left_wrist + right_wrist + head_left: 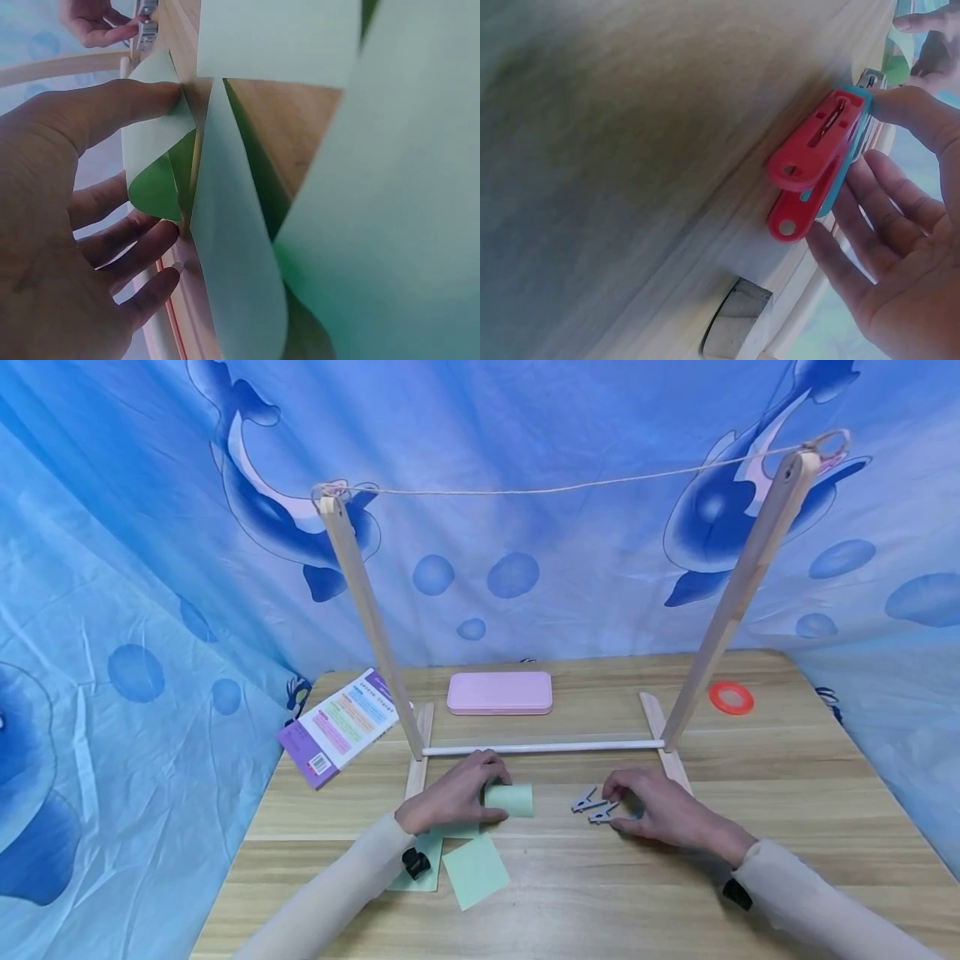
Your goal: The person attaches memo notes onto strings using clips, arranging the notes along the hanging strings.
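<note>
My left hand [463,793] holds a bowed light green paper sheet [512,800], thumb on one edge and fingers round the opposite one. In the left wrist view the sheet [154,112] arches, its darker green underside showing. More green sheets [476,870] lie below that hand. At the right, my right hand [660,806] grips a small row of clothespins between thumb and fingers. Two grey clothespins [602,816] stick out past the fingertips in the head view. From the right wrist, a red clothespin [817,142] and a teal clothespin [842,169] show alongside.
Behind the hands stands a wooden frame [738,585] with a string [517,492] across its top and a white rod [543,747] low down. Beyond it lie a pink case [499,692] and a red ring [731,697]. A purple-and-white booklet-like pack [345,722] sits at the left post.
</note>
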The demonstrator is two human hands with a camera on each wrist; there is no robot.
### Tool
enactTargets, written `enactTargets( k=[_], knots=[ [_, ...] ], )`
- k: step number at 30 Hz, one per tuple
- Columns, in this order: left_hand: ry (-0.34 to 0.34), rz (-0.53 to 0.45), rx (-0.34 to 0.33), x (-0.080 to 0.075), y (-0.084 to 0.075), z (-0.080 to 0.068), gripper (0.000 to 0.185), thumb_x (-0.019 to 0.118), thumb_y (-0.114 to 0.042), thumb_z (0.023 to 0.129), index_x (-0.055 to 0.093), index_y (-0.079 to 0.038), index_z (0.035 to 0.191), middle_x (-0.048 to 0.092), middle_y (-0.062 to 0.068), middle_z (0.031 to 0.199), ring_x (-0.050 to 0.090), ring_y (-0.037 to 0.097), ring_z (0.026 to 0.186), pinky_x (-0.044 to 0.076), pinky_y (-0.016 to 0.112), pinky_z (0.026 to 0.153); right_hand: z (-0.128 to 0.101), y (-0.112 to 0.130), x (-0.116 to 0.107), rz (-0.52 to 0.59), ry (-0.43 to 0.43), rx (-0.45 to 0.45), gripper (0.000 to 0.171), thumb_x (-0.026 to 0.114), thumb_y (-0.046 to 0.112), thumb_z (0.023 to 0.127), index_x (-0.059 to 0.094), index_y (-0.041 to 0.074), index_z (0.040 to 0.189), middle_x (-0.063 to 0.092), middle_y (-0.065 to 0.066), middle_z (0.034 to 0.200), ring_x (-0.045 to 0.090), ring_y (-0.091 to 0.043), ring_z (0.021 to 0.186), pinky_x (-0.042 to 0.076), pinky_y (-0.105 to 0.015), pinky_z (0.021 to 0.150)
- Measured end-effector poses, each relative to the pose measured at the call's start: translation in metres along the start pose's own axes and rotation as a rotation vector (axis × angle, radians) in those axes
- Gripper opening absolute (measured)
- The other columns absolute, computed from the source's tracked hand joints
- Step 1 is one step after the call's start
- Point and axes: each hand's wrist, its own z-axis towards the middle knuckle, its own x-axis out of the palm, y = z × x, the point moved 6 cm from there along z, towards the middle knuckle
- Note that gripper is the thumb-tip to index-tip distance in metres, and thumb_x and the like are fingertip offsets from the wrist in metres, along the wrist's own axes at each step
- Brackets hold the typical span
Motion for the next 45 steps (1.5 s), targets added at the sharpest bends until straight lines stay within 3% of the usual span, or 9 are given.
enactTargets(
  k=[5,10,21,30,38,45],
  knots=[
    [0.005,-0.022,-0.014,0.000,-0.001,0.000,0.040,0.080,-0.039,0.080,0.065,-0.021,0.113,0.058,-0.006,0.115,0.053,0.010,0.099,0.050,0.024,0.086,0.001,0.001,-0.002,0.005,0.000,-0.004,0.035,0.084,0.034,0.074,0.065,0.030,0.103,0.065,0.020,0.096,0.060,0.001,0.088,0.054,-0.023,0.079],
    [0.009,-0.034,-0.011,0.001,-0.002,0.001,0.040,0.079,-0.037,0.081,0.062,-0.021,0.114,0.060,-0.009,0.109,0.054,0.007,0.093,0.049,0.020,0.081,0.002,0.001,-0.003,0.044,-0.033,-0.067,0.034,0.085,0.030,0.075,0.065,0.027,0.102,0.067,0.017,0.093,0.064,-0.001,0.088,0.057,-0.025,0.077],
    [0.024,-0.013,0.017,0.003,-0.005,0.003,0.040,0.074,-0.031,0.088,0.064,-0.018,0.125,0.064,-0.005,0.115,0.056,0.007,0.097,0.051,0.023,0.086,-0.001,-0.003,-0.005,0.073,-0.051,-0.070,0.030,0.083,0.036,0.078,0.064,0.030,0.101,0.067,0.020,0.093,0.064,0.003,0.087,0.056,-0.023,0.078],
    [-0.029,-0.056,0.011,-0.001,-0.007,0.001,0.041,0.076,-0.031,0.086,0.066,-0.019,0.123,0.059,-0.006,0.111,0.054,0.004,0.091,0.049,0.019,0.080,-0.001,0.001,-0.014,0.091,-0.091,-0.078,0.030,0.084,0.032,0.077,0.066,0.028,0.100,0.069,0.018,0.092,0.067,-0.001,0.086,0.059,-0.025,0.077],
    [-0.056,-0.061,0.021,-0.003,-0.006,-0.002,0.045,0.081,-0.032,0.082,0.062,-0.019,0.121,0.056,-0.004,0.117,0.055,0.008,0.099,0.052,0.024,0.086,-0.001,0.004,-0.024,0.169,-0.103,-0.087,0.029,0.083,0.023,0.079,0.065,0.025,0.101,0.069,0.013,0.094,0.069,-0.005,0.087,0.060,-0.023,0.075],
    [-0.086,-0.096,0.009,-0.004,-0.002,-0.003,0.053,0.082,-0.028,0.080,0.059,-0.019,0.126,0.059,-0.002,0.122,0.056,0.011,0.103,0.052,0.027,0.088,-0.001,0.004,-0.027,0.170,-0.104,-0.091,0.029,0.082,0.023,0.080,0.064,0.024,0.102,0.068,0.013,0.095,0.068,-0.004,0.087,0.060,-0.024,0.076]
  ],
)
